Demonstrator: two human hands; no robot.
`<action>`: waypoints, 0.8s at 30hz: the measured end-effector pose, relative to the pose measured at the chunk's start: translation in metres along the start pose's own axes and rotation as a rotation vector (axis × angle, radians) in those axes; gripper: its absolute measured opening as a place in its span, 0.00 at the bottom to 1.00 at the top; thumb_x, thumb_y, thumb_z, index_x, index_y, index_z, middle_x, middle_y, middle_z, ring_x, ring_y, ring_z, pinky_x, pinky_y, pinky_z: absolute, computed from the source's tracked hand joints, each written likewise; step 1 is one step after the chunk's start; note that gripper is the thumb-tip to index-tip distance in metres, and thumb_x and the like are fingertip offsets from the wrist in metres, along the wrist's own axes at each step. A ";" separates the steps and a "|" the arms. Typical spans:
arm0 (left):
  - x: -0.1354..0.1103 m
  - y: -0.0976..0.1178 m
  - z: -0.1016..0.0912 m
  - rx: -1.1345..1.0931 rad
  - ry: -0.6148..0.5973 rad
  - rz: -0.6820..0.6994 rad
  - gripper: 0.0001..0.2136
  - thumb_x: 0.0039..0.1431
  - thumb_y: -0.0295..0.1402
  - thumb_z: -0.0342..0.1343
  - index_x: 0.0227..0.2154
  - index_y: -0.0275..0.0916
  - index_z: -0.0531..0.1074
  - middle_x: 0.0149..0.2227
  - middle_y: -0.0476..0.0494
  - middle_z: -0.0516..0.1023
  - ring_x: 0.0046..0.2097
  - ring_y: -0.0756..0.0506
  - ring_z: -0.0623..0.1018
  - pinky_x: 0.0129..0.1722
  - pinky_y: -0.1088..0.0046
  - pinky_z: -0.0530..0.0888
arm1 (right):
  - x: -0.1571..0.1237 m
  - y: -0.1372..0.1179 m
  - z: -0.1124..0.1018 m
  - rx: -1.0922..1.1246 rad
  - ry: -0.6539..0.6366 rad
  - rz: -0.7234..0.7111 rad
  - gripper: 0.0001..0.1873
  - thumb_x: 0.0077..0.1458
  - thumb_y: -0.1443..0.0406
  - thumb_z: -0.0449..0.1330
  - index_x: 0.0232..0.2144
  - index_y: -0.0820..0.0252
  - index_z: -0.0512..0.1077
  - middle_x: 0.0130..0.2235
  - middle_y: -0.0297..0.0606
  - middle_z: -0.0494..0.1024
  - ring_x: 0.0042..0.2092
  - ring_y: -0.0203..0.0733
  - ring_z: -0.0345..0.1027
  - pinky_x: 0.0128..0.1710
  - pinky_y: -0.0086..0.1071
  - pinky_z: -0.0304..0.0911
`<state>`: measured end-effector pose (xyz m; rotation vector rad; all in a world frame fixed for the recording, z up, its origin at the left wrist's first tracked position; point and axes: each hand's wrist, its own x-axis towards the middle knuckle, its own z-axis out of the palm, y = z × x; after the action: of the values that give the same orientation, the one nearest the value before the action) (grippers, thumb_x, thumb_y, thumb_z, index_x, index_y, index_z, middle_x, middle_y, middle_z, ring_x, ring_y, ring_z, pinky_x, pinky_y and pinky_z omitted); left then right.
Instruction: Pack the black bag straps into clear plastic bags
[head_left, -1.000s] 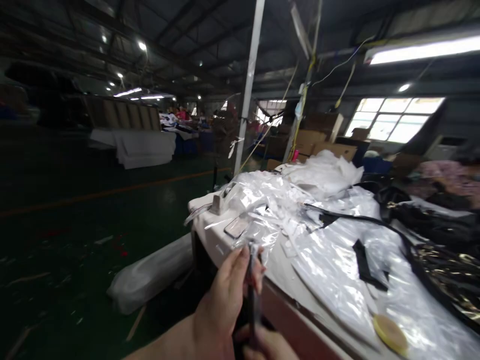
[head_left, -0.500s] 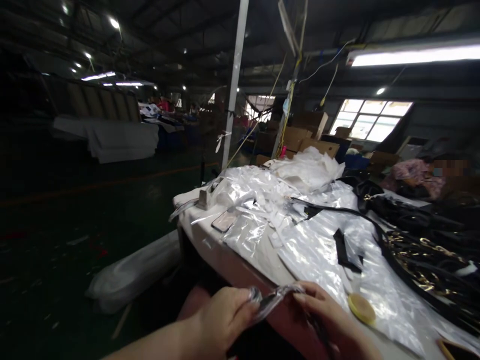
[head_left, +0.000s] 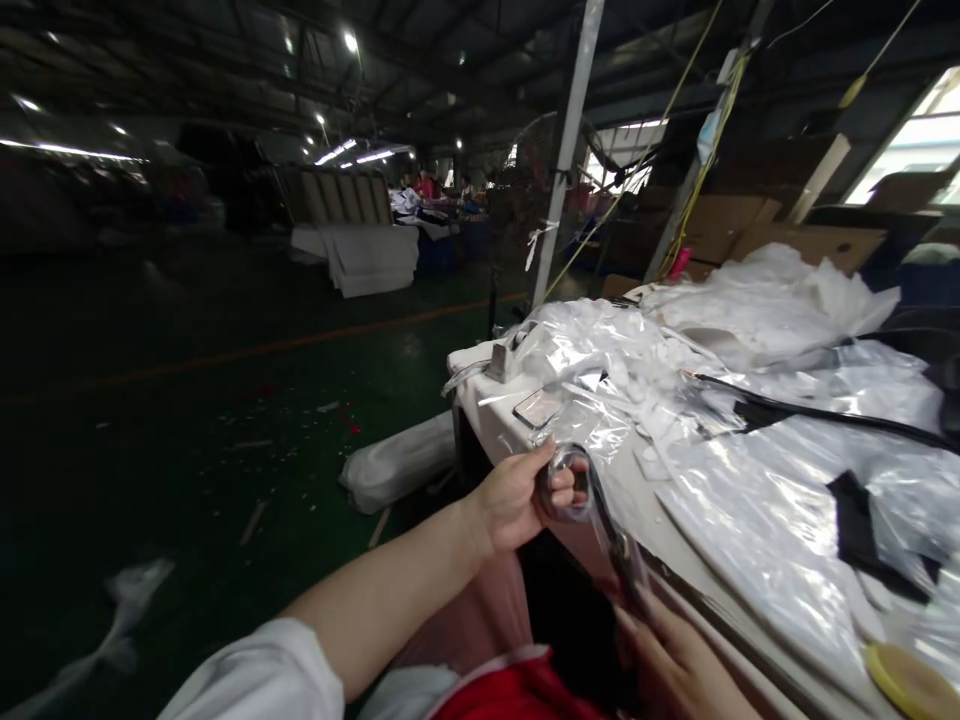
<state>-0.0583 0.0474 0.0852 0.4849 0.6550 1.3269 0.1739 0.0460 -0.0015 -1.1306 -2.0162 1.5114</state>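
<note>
My left hand (head_left: 525, 492) is closed around the looped end of a long dark strap wrapped in clear plastic (head_left: 600, 510), at the near corner of the white table (head_left: 480, 395). The strap slopes down to the right into my right hand (head_left: 679, 655), whose fingers pinch its lower end at the bottom of the view. Both hands are just in front of the table's edge. Clear plastic bags (head_left: 720, 480) lie in a heap on the table beside the hands.
Black straps (head_left: 817, 415) and a black patch (head_left: 855, 520) lie on the plastic. A yellow disc (head_left: 907, 680) sits near the front right. A white post (head_left: 562, 170) rises behind the table. A plastic-wrapped roll (head_left: 397, 465) lies on the green floor. Cardboard boxes (head_left: 795, 240) stand behind.
My left hand has risen and moved toward the table corner with the strap's looped end. My right hand has dropped lower, so the strap now slopes. The view has swung left.
</note>
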 end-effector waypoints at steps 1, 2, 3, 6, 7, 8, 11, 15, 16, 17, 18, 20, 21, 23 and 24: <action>0.004 -0.007 0.003 0.057 0.045 0.134 0.19 0.65 0.46 0.50 0.35 0.31 0.72 0.21 0.55 0.61 0.22 0.55 0.64 0.41 0.72 0.71 | -0.003 -0.009 0.011 0.050 -0.116 0.027 0.31 0.56 0.43 0.54 0.49 0.57 0.74 0.28 0.39 0.78 0.32 0.45 0.72 0.33 0.35 0.70; 0.008 -0.015 0.006 0.158 0.105 0.277 0.18 0.65 0.46 0.50 0.36 0.33 0.71 0.23 0.54 0.64 0.24 0.53 0.66 0.41 0.71 0.70 | -0.007 -0.020 0.020 0.102 -0.216 0.047 0.32 0.57 0.42 0.52 0.49 0.58 0.74 0.26 0.37 0.76 0.29 0.42 0.70 0.30 0.33 0.68; 0.010 -0.025 0.007 0.305 0.170 0.414 0.17 0.65 0.46 0.49 0.36 0.35 0.70 0.24 0.52 0.66 0.27 0.51 0.68 0.42 0.69 0.70 | -0.012 -0.031 0.026 0.151 -0.286 0.055 0.32 0.57 0.42 0.52 0.50 0.58 0.74 0.26 0.36 0.75 0.28 0.40 0.69 0.31 0.33 0.67; 0.010 -0.053 0.003 0.891 0.231 0.633 0.14 0.66 0.44 0.46 0.33 0.39 0.66 0.30 0.44 0.71 0.35 0.45 0.71 0.44 0.66 0.67 | -0.025 -0.056 0.024 0.290 -0.312 0.067 0.28 0.59 0.45 0.54 0.48 0.59 0.74 0.27 0.35 0.74 0.30 0.39 0.68 0.37 0.34 0.66; 0.008 -0.061 -0.001 1.077 0.187 0.640 0.13 0.66 0.42 0.45 0.33 0.39 0.66 0.32 0.42 0.71 0.37 0.43 0.71 0.45 0.65 0.67 | -0.028 -0.060 0.017 0.353 -0.300 0.080 0.26 0.59 0.46 0.55 0.46 0.59 0.75 0.26 0.35 0.74 0.29 0.38 0.67 0.36 0.33 0.66; 0.004 -0.067 -0.005 1.235 0.125 0.636 0.12 0.66 0.41 0.44 0.33 0.39 0.66 0.33 0.40 0.71 0.38 0.42 0.71 0.45 0.64 0.66 | -0.030 -0.062 0.007 0.420 -0.271 0.105 0.25 0.59 0.46 0.55 0.43 0.59 0.75 0.24 0.33 0.72 0.28 0.37 0.66 0.33 0.32 0.65; -0.008 -0.074 -0.015 1.571 -0.100 0.589 0.13 0.64 0.43 0.46 0.33 0.39 0.68 0.31 0.39 0.71 0.36 0.41 0.71 0.42 0.64 0.66 | -0.031 -0.054 -0.024 0.512 -0.137 0.235 0.24 0.56 0.45 0.57 0.38 0.60 0.74 0.19 0.30 0.67 0.20 0.33 0.57 0.20 0.26 0.55; -0.016 -0.070 -0.018 1.706 -0.267 0.424 0.18 0.64 0.46 0.45 0.27 0.40 0.68 0.26 0.43 0.71 0.28 0.45 0.70 0.32 0.71 0.63 | -0.022 -0.033 -0.050 0.143 -0.012 0.221 0.24 0.56 0.46 0.58 0.40 0.59 0.76 0.25 0.34 0.75 0.23 0.35 0.62 0.20 0.27 0.56; -0.016 -0.068 -0.018 1.676 -0.291 0.356 0.19 0.65 0.46 0.44 0.25 0.40 0.67 0.25 0.44 0.70 0.27 0.46 0.69 0.30 0.72 0.62 | -0.019 -0.029 -0.054 0.027 0.000 0.166 0.23 0.56 0.47 0.59 0.41 0.58 0.77 0.31 0.37 0.78 0.28 0.39 0.67 0.26 0.29 0.62; -0.015 -0.065 -0.018 1.614 -0.322 0.263 0.21 0.65 0.47 0.42 0.23 0.40 0.67 0.23 0.46 0.69 0.25 0.47 0.68 0.28 0.73 0.60 | -0.016 -0.026 -0.056 -0.074 0.010 0.106 0.23 0.56 0.48 0.59 0.42 0.57 0.77 0.36 0.39 0.79 0.35 0.44 0.70 0.34 0.32 0.66; -0.015 -0.063 -0.018 1.515 -0.355 0.142 0.23 0.65 0.50 0.41 0.22 0.40 0.66 0.22 0.47 0.68 0.24 0.48 0.68 0.26 0.73 0.59 | -0.014 -0.024 -0.057 -0.154 0.013 0.051 0.22 0.56 0.48 0.58 0.43 0.57 0.78 0.40 0.41 0.80 0.41 0.47 0.71 0.42 0.35 0.66; -0.013 -0.058 -0.018 1.228 -0.413 -0.131 0.27 0.62 0.56 0.40 0.22 0.40 0.67 0.18 0.51 0.65 0.20 0.50 0.65 0.23 0.74 0.58 | -0.011 -0.021 -0.055 -0.231 -0.028 -0.009 0.20 0.59 0.49 0.56 0.39 0.56 0.78 0.41 0.41 0.79 0.44 0.49 0.70 0.47 0.37 0.64; -0.012 -0.056 -0.019 1.062 -0.428 -0.251 0.28 0.60 0.60 0.40 0.23 0.39 0.68 0.16 0.53 0.63 0.18 0.51 0.63 0.22 0.74 0.58 | -0.010 -0.021 -0.053 -0.229 -0.078 -0.005 0.21 0.60 0.49 0.54 0.36 0.56 0.78 0.37 0.40 0.79 0.40 0.47 0.70 0.44 0.36 0.64; -0.010 -0.052 -0.020 0.772 -0.428 -0.406 0.30 0.55 0.64 0.44 0.25 0.38 0.71 0.13 0.57 0.59 0.15 0.53 0.59 0.22 0.73 0.60 | -0.009 -0.021 -0.045 -0.143 -0.213 0.056 0.23 0.63 0.49 0.50 0.31 0.58 0.76 0.30 0.37 0.76 0.32 0.41 0.67 0.35 0.32 0.63; -0.009 -0.051 -0.021 0.671 -0.420 -0.440 0.31 0.53 0.64 0.46 0.26 0.37 0.72 0.12 0.58 0.57 0.15 0.53 0.58 0.22 0.73 0.61 | -0.007 -0.021 -0.039 -0.065 -0.271 0.096 0.25 0.64 0.49 0.49 0.30 0.59 0.74 0.28 0.36 0.74 0.29 0.39 0.65 0.32 0.31 0.61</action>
<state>-0.0367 0.0282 0.0374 1.0593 0.7887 0.5376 0.1980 0.0623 0.0331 -1.1126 -2.2297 1.7403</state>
